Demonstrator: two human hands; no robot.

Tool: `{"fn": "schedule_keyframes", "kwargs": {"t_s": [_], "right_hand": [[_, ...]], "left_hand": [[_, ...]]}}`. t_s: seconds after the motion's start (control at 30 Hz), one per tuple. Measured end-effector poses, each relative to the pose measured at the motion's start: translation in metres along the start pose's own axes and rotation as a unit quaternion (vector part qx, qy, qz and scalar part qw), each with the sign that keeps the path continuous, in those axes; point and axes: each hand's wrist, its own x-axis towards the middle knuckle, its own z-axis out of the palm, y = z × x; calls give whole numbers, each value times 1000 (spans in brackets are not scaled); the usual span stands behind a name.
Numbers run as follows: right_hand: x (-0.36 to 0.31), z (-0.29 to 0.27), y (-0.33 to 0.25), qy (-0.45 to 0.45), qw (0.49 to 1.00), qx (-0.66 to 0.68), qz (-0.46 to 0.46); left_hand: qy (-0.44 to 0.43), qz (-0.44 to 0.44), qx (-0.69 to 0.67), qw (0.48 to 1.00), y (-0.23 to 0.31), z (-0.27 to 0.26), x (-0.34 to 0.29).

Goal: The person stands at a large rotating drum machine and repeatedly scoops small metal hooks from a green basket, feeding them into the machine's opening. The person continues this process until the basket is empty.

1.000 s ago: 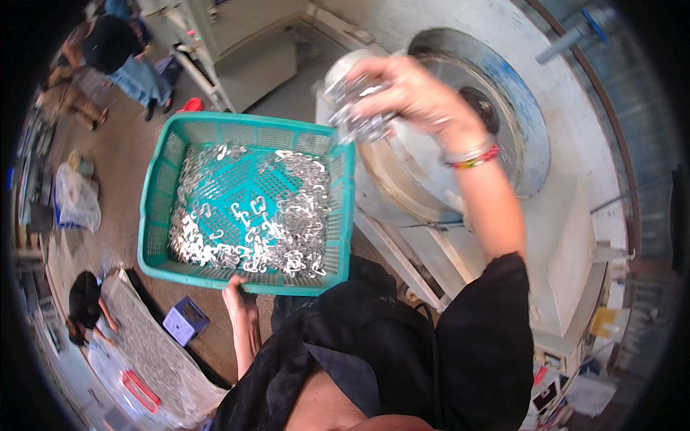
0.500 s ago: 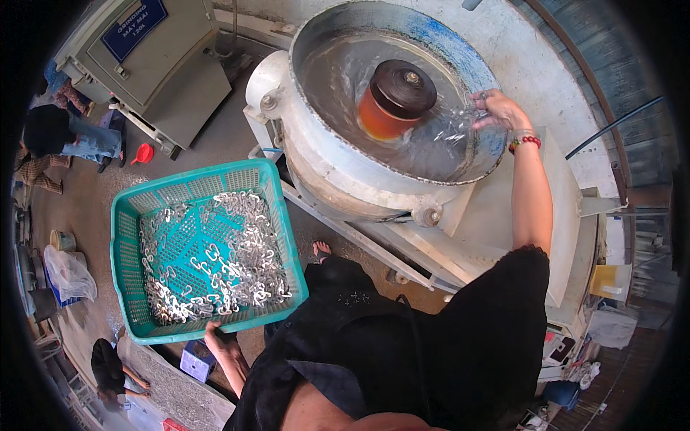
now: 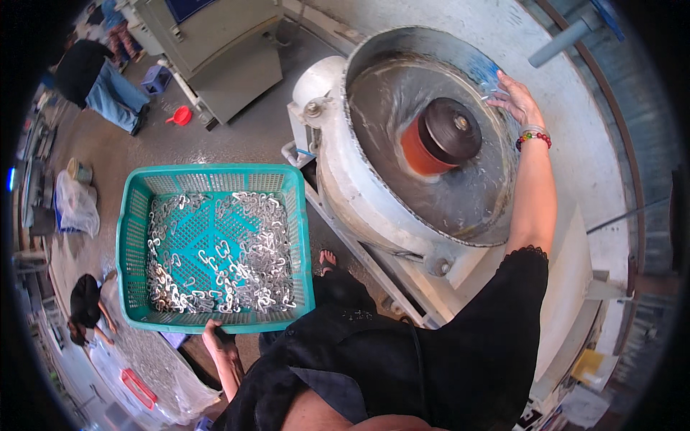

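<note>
A green plastic basket [image 3: 305, 237] full of small silvery metal hook-shaped pieces [image 3: 269, 251] is held out on the left. My left hand [image 3: 219, 341] is closed on its near rim. To the right stands a large round metal tub [image 3: 388, 208] of swirling grey water, with an orange post under a dark round cap [image 3: 449, 131] at its centre. My right hand [image 3: 519, 104] is above the tub's far right rim, fingers stretched out and apart. Some bright streaks, perhaps metal pieces, show by its fingertips.
A grey machine cabinet [image 3: 230, 61] stands beyond the basket. A red scoop [image 3: 181, 116] and a purple stool [image 3: 156, 79] are on the wet floor, near a bending person [image 3: 104, 82]. Another person [image 3: 86, 302] works at a table of metal pieces [image 3: 144, 337] at lower left.
The view has shifted, moving the tub lower and rightward in the picture. My right hand has gone from scattering metal pieces low over the water to the far rim. My left hand keeps the basket.
</note>
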Motion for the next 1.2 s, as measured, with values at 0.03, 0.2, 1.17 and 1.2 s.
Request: {"fn": "schedule_keyframes", "kwargs": {"t_s": [0.03,0.2,1.17,1.2], "right_hand": [[10,10,-1,-39,999,31,-2],[25,98,-30,-372,922,17,-102],[-341,415,252,-593,799,-83,55],[-337,413,233,-566,820,-29,76]], "left_hand": [[8,-2,-1,1000,0,0,-3],[55,5,-97,994,-18,-9,0],[19,17,3,1000,-7,-9,9],[8,12,-5,1000,-4,-6,8]]}}
